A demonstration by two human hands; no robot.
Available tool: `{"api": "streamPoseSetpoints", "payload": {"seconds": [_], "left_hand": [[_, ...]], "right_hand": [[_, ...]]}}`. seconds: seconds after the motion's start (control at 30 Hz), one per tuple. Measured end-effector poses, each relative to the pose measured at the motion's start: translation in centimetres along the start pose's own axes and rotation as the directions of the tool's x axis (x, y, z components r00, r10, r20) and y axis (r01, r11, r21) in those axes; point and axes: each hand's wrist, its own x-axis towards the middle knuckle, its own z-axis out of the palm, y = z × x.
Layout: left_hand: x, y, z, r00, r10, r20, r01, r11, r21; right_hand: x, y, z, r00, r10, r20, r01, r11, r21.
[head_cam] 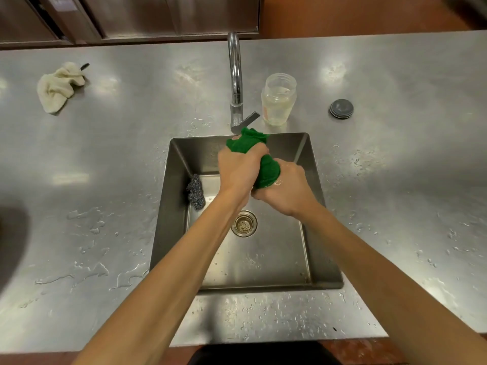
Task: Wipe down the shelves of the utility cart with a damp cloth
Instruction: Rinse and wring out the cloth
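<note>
while the cloth (266, 169) is held over the sink (168, 206), it is gripped at both ends: the upper part is clenched in the left hand (241, 168) and the lower part in the right hand (288, 192), with the fingers of both curled tightly round the green wad. a twisted bulge is seen between the two fists, and a frill of fabric sticks out above the left hand, just below the tap (235, 75). this is judged to be wringing, done ahead of any wiping. the cart is not in view, so none of its shelves can be called wiped.

several slips can be foreseen. if the cloth is wrung too little, water would be dripped on the way to the cart and pooled on the shelves; if wrung too hard, it would be left too dry to lift dirt. the counter (105, 154) is dotted with puddles, and more could be spread by wet hands. the open jar (278, 100) stands beside the tap lever and could be knocked over by the upper fist. a scourer (196, 192) lies at the sink's left wall; were the cloth dropped there, grit could be picked up and carried onto the shelves.
</note>
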Motion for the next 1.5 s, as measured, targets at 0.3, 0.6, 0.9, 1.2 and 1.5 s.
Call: {"api": "streamPoseSetpoints", "payload": {"seconds": [0.3,0.6,0.9,1.2,1.5], "left_hand": [[0.3,0.7,-2.0,0.919,0.063,0.389,-0.043,0.997,-0.060],[1.3,3.3,-2.7,0.750,0.053,0.660,-0.063,0.998,-0.009],[1.9,3.4,-2.9,0.746,0.070,0.663,-0.027,0.997,-0.074],[3.0,0.9,-3.8,0.856,-0.060,0.513,0.144,0.981,-0.126],[1.3,1.0,-4.5,0.842,-0.095,0.531,0.174,0.980,-0.101]], "right_hand": [[-1.2,-0.7,-0.8,0.933,-0.013,0.360,-0.149,0.896,0.419],[-1.6,-2.4,-0.8,0.847,-0.116,0.519,-0.308,0.689,0.657],[-0.4,-2.2,-0.8,0.842,-0.076,0.534,-0.315,0.733,0.602],[-0.8,-2.3,-0.9,0.856,0.080,0.510,-0.288,0.894,0.344],[-5.2,-0.9,-2.3,0.935,0.171,0.310,-0.311,0.814,0.490]]}}
